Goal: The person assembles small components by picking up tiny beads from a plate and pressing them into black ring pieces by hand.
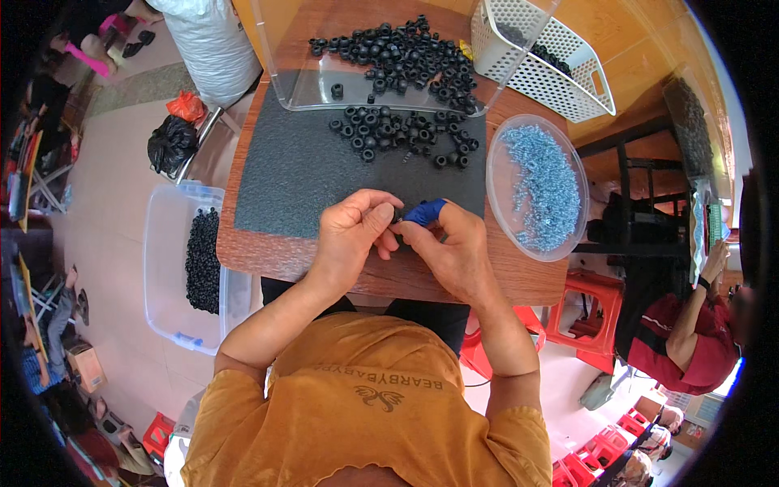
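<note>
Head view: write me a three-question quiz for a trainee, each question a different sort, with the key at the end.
1. Multiple choice: what lies in the round tray at the right side of the table?
A) Red caps
B) Small blue pieces
C) White cord

2. True or false: the clear box beyond the table's left edge holds many small black pieces.

3. Fill in the blank: the hand that wears the blue wrap is the person's ____ one.

Key: 1. B; 2. True; 3. right.
</note>
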Demonstrator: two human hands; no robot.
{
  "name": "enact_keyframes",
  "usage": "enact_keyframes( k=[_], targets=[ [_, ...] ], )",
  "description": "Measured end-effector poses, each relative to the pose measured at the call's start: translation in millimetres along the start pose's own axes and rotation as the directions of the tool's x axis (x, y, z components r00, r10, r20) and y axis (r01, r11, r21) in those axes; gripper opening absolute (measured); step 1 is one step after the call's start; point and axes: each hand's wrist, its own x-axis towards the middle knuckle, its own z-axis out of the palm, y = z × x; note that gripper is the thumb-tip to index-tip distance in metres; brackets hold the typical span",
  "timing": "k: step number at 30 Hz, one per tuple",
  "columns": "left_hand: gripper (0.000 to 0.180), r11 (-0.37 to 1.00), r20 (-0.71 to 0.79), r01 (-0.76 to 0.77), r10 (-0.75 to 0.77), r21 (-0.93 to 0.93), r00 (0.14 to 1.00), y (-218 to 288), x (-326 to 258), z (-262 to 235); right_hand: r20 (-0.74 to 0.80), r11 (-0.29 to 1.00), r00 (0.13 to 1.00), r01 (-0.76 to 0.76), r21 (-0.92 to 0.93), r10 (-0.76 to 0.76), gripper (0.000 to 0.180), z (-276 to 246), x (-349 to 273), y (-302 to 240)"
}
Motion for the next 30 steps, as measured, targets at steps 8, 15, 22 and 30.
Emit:
enact_keyframes(
  k=[8, 15, 22, 30],
  targets=[
    [0.017, 0.985, -0.037, -0.077, 0.084, 0.153, 0.996, -6.1, -3.5, 3.3, 0.053, 0.997, 0.996, -0.078, -0.003, 0.078, 0.009, 3.7, -2.5, 0.2],
    [0.02, 0.998, -0.021, -0.056, 0.057, 0.015, 0.998, -5.5, -2.8, 6.7, -0.076, 0.989, 0.99, -0.108, 0.1, 0.116, 0.013, 9.6, -4.1, 1.8],
    [0.021, 0.969, 0.055, 0.118, -0.109, -0.218, 0.993, -7.4, -1.4, 4.4, -0.118, 0.999, 0.993, -0.026, -0.041, 0.021, 0.016, 6.2, -2.7, 16.0],
    [0.021, 0.913, 0.142, 0.213, -0.173, -0.348, 0.975, -11.1, 1.3, 2.1, -0.065, 0.958, 0.974, -0.199, 0.206, 0.216, 0.011, 0.9, -4.1, 9.5]
  ],
)
